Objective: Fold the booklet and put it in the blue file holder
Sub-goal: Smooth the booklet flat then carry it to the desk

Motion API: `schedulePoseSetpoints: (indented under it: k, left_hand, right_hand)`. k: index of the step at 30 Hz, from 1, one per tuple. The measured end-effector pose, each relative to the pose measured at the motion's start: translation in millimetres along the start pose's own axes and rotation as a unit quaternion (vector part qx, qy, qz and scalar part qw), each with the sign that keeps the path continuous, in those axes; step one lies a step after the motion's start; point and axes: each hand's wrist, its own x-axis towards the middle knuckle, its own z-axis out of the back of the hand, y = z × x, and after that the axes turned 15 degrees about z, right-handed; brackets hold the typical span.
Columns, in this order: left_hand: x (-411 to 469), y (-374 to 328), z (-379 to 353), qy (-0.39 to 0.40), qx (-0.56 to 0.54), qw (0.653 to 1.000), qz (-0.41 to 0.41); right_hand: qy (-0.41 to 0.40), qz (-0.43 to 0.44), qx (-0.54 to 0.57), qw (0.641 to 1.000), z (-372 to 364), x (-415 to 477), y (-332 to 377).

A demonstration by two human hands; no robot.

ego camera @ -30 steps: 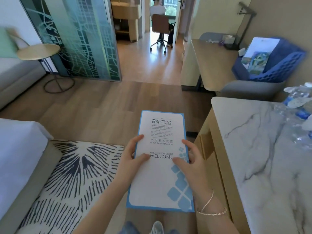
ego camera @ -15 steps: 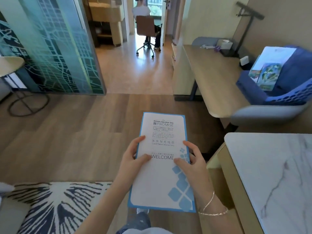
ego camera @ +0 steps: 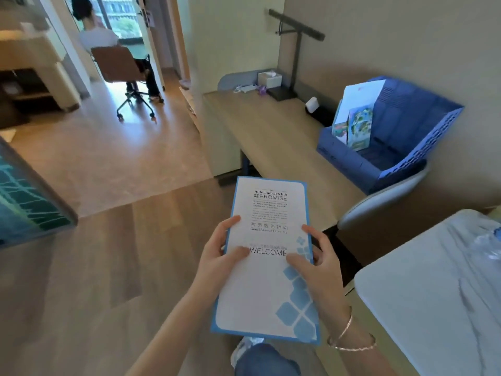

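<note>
Plainly, the head view shows the booklet (ego camera: 267, 256) held closed and flat in mid-air over the wood floor (ego camera: 81, 280), near and centre, its long axis running away from the person. Left hand (ego camera: 221, 251) grips its left edge, thumb on the cover beside the word WELCOME, fingers curled under; right hand (ego camera: 315, 260) does the same on the right edge, thumb on the cover, fingers wrapped round the rim. Both hands are closed on the booklet — neither is free.

It looks light and thin: white card cover with a blue border and pale blue squares at the near right corner, smooth, probably slightly glossy, so likely a little slippery under a dry thumb. It holds flat without sagging, which suggests fairly stiff stock that would bend rather than flop and would keep a crease. Holding at mid-length on both long edges seems sound; for slotting in, a pinch nearer the near end would leave the far end free to lead.

Far right, the holder (ego camera: 401, 142) sits on a pale wood desk (ego camera: 271, 131) — blue plastic, perforated sides, leaning dividers, with a white sheet (ego camera: 357, 101) and a coloured leaflet (ego camera: 359, 126) already in its left slot. Near right is a marble-patterned counter (ego camera: 420, 294), smooth and hard. Booklet and holder are well apart.
</note>
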Motion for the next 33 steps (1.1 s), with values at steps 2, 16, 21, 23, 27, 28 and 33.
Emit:
schedulePoseSetpoints:
  k: [2,16,21,23,27,28,33]
  left_hand:
    - [40.6,-11.7,-6.1,0.015,0.019,1.0,0.004]
    - [298.6,-131.2,-93.5,0.184,0.119,0.976,0.007]
    - [365.3,-138.5,-127.4,0.245,0.176,0.953,0.015]
    - [393.9,-140.2,-139.8,0.266,0.193,0.944,0.025]
    - [454.8,-153.4,-162.8,0.323,0.215,0.921,0.039]
    - [469.8,-159.3,-168.5,0.34,0.22,0.913,0.041]
    - [527.4,-189.8,-196.7,0.41,0.231,0.881,0.056]
  right_hand:
    - [-0.027,-0.005,-0.005,1.0,-2.1,33.0,-13.0]
    - [-0.234,0.013,-0.01,0.972,6.2,245.3,-40.5]
    - [-0.318,0.006,-0.037,0.947,13.2,283.5,-65.1]
    - [-0.352,0.003,-0.053,0.935,13.2,300.7,-74.3]
    - [-0.402,0.01,-0.073,0.913,9.6,342.3,-86.1]
    - [-0.416,0.014,-0.075,0.906,7.3,353.6,-87.3]
    - [-0.48,0.027,-0.052,0.875,-4.6,402.0,-83.0]
